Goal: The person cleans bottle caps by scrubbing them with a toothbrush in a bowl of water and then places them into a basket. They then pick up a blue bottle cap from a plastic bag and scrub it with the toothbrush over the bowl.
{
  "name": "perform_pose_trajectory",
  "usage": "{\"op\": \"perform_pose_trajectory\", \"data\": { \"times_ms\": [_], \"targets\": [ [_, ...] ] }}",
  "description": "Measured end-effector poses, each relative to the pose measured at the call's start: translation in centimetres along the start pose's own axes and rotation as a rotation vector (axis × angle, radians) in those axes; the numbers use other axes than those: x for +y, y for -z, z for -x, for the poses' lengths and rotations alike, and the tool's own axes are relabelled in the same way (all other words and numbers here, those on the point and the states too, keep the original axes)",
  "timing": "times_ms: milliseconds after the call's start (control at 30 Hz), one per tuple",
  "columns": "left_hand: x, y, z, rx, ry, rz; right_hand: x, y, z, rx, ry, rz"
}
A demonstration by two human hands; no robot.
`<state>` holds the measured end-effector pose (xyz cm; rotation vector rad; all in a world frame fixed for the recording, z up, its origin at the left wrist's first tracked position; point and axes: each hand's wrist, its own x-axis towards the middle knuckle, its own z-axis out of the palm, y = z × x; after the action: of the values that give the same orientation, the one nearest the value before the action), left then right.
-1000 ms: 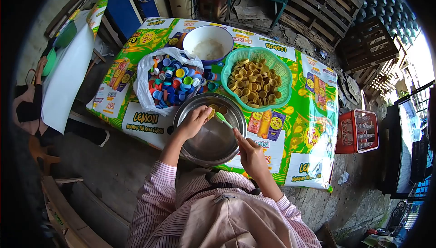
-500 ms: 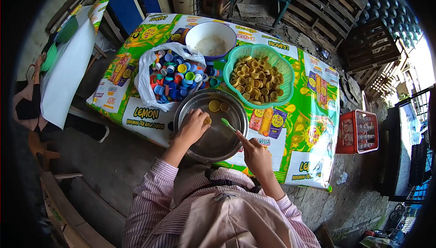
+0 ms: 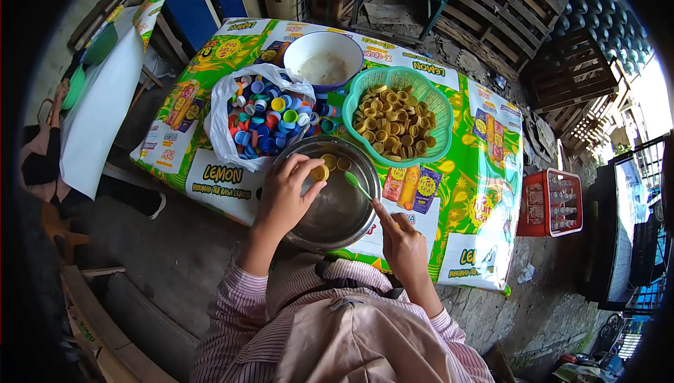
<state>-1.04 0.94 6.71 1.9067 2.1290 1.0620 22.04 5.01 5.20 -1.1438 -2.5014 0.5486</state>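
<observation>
"The fingers (image 3: pixel 302 168) of my left hand (image 3: pixel 283 197) were pinched together on a yellow cap (image 3: pixel 319 173), forefinger above and thumb below," I said.

"Where exactly was that cap?"

"Over the steel bowl (image 3: pixel 337 211), close in front of me. Two loose caps (image 3: pixel 343 164) lay inside the bowl, just beyond the one I held."

"And your right hand (image 3: pixel 407 246)?"

"Clamped round the handle of a green brush (image 3: pixel 355 183), my forefinger stretched along it. The brush head was over the bowl too, near the yellow cap but apart from it."

"What else stood on the surface (image 3: pixel 456 242)?"

"A white plastic bag (image 3: pixel 223 116), gaping open and full of coloured caps (image 3: pixel 270 120), sat just beyond the bowl on the left. To the right, a green basket (image 3: pixel 442 110) carried a heap of yellowish caps (image 3: pixel 393 123), lying every which way. Behind, between bag and basket, stood a white bowl (image 3: pixel 303 54)."

"Was anyone else about?"

"Well apart, off to my left, another person's hand (image 3: pixel 62 91) was at a green basin (image 3: pixel 75 88)"
</observation>
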Motion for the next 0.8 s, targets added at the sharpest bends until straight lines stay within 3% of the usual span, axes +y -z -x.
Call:
{"op": "perform_pose_trajectory", "data": {
  "times_ms": [33,67,100,133,233,300,367,433,467,533,567,667,700,767,800],
  "targets": [
    [-0.5,-0.8,0.2,0.057,-0.05,0.126,0.4,-0.8,0.0,0.041,0.024,-0.063],
    [-2.3,-3.0,1.2,-0.083,0.051,0.127,0.8,-1.8,0.1,0.078,0.046,-0.127],
    [-3.9,-4.5,2.4,-0.178,0.046,-0.073,1.2,-2.9,0.0,-0.143,-0.045,0.108],
    [-3.9,-4.8,2.8,-0.265,0.041,-0.27,1.1,-2.7,0.5,-0.147,-0.045,0.109],
    [-0.8,-2.1,2.0,-0.143,0.025,-0.214,1.2,-1.7,0.3,0.012,0.043,0.025],
    [1.2,0.0,0.9,-0.033,0.015,-0.115,0.3,0.1,0.3,0.011,0.02,0.007],
    [-0.2,-1.1,1.1,-0.044,-0.009,-0.213,0.5,-0.5,0.0,0.039,0.024,-0.044],
    [-2.7,-2.7,2.4,-0.202,-0.006,-0.386,1.6,-3.0,0.3,-0.186,-0.038,0.157],
    [-3.5,-3.4,2.7,-0.196,-0.006,-0.388,1.8,-2.9,0.4,-0.182,-0.033,0.159],
    [-3.2,-2.9,2.1,-0.122,0.402,0.522,1.1,-1.7,0.4,0.083,0.042,-0.12],
    [-2.8,-2.4,2.5,-0.13,0.412,0.523,0.7,-0.8,0.3,0.055,-0.024,-0.174],
    [-1.9,0.0,1.7,-0.209,0.499,1.371,0.4,0.2,0.2,0.004,-0.077,-0.254],
    [-1.5,0.6,1.6,-0.205,0.5,1.369,0.3,0.2,0.5,0.003,-0.074,-0.256],
    [-0.6,1.6,1.5,-0.293,0.259,1.546,0.1,0.2,1.0,0.083,-0.017,-0.303],
    [-0.1,2.1,1.4,-0.289,0.26,1.544,0.0,0.3,1.2,0.081,-0.014,-0.306]
  ]
}}
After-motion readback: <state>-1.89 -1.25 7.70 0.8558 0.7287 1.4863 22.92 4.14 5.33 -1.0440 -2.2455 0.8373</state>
